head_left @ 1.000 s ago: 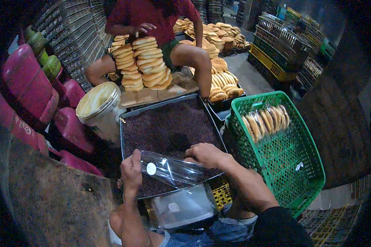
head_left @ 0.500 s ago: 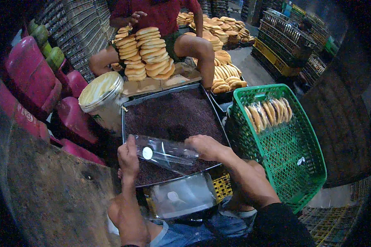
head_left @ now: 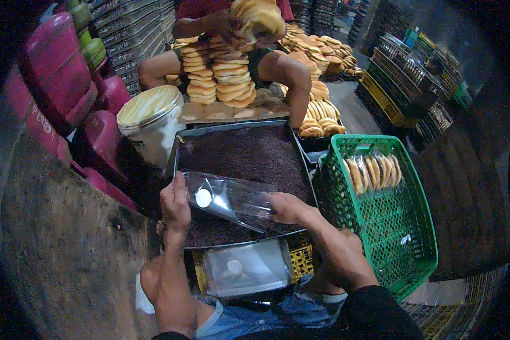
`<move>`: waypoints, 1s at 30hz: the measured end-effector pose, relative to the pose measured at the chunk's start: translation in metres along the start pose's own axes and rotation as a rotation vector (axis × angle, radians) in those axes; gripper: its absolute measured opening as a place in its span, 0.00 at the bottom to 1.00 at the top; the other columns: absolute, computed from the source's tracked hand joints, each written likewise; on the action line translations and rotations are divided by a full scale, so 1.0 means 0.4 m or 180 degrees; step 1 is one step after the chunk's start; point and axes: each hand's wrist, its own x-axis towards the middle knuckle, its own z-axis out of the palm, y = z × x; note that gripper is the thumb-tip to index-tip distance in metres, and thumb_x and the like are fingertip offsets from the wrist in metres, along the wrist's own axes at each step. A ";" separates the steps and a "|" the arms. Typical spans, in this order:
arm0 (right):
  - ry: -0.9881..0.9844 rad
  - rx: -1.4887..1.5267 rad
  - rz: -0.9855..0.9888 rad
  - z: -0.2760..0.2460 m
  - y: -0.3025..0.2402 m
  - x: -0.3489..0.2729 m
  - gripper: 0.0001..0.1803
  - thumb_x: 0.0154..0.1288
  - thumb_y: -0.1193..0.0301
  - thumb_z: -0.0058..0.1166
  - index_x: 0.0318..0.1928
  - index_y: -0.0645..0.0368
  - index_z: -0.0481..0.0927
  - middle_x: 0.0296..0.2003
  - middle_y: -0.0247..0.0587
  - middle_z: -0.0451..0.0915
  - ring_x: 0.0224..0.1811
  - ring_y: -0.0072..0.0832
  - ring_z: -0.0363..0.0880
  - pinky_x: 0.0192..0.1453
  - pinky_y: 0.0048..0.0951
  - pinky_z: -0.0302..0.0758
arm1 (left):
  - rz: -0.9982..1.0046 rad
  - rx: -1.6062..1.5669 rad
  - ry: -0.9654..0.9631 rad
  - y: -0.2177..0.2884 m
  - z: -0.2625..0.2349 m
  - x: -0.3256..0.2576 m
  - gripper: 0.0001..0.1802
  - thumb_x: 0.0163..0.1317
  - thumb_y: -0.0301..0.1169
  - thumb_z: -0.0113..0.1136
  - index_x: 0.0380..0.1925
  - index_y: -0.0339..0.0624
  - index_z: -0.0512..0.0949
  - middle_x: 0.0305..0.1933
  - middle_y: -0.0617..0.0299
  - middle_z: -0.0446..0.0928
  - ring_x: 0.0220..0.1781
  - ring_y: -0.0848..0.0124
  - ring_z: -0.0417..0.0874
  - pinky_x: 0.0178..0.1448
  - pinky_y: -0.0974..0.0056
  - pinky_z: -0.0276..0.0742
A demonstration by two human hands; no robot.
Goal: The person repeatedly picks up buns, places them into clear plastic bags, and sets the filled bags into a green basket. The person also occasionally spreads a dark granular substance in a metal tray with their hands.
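Observation:
A clear plastic bag (head_left: 238, 201) with a round white label is stretched over a tray (head_left: 307, 175) of dark, crumbly sprinkles. My left hand (head_left: 175, 204) grips its left end, thumb on top. At the other end, my right hand (head_left: 289, 208) has its fingers closed on the bag; the fingertips are partly hidden by the film. Below the tray, between my knees, lies a stack of clear bags (head_left: 246, 269) on a yellow crate (head_left: 301, 258).
To the right, a green basket (head_left: 374, 226) holds several bagged buns (head_left: 374, 173). A cream-smeared bucket (head_left: 150, 122) stands left of the tray, near pink chairs (head_left: 56, 68). Across from me, a person handles buns above tall bun stacks (head_left: 235, 79).
My hands keep hold of the bag, with my right hand a little further along its end. The person opposite has lifted several buns above the stacks. The whole view has shifted slightly.

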 end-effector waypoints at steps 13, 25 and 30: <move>-0.0264 0.0168 0.0106 0.023 -0.022 0.010 0.29 0.67 0.53 0.58 0.61 0.57 0.72 0.54 0.57 0.79 0.58 0.53 0.76 0.61 0.48 0.74 | 0.0138 -0.0156 0.0240 0.005 -0.014 -0.005 0.33 0.76 0.50 0.45 0.16 0.37 0.71 0.14 0.70 0.63 0.21 0.78 0.62 0.25 0.62 0.55; -0.0309 -0.0071 0.0333 0.003 -0.020 0.010 0.28 0.69 0.48 0.54 0.50 0.65 0.76 0.46 0.60 0.80 0.54 0.56 0.77 0.56 0.51 0.74 | -0.1311 -0.3775 -0.0188 -0.125 -0.079 0.034 0.19 0.73 0.45 0.48 0.22 0.54 0.68 0.17 0.71 0.64 0.18 0.74 0.67 0.19 0.67 0.58; -0.0033 -0.0093 0.0125 0.014 -0.012 0.007 0.28 0.70 0.49 0.53 0.49 0.65 0.75 0.44 0.60 0.81 0.53 0.58 0.77 0.56 0.52 0.74 | -0.1464 -0.3388 0.0201 -0.096 -0.054 0.016 0.20 0.74 0.45 0.46 0.22 0.54 0.65 0.24 0.67 0.68 0.19 0.72 0.70 0.20 0.68 0.60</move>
